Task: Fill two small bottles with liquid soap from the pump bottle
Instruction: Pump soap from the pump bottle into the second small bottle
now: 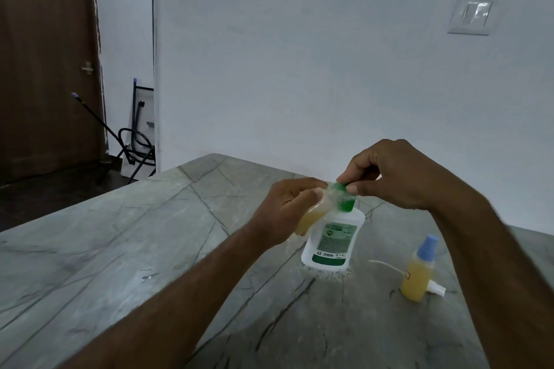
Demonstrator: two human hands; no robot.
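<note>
Pump bottle [332, 237] stands mid-worktop [150, 249], far from edges; my right hand [398, 177] pinches its green top, my left hand [287, 207] grips a small bottle [311, 216] against it.

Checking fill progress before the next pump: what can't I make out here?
- Head view: small bottle mouth and fill level, hidden by the left hand.
- Pump bottle nozzle, blurred and partly under the right hand fingers.
- Pump bottle's label text, too small.
- Whether the blue-capped spray bottle is sealed.
</note>
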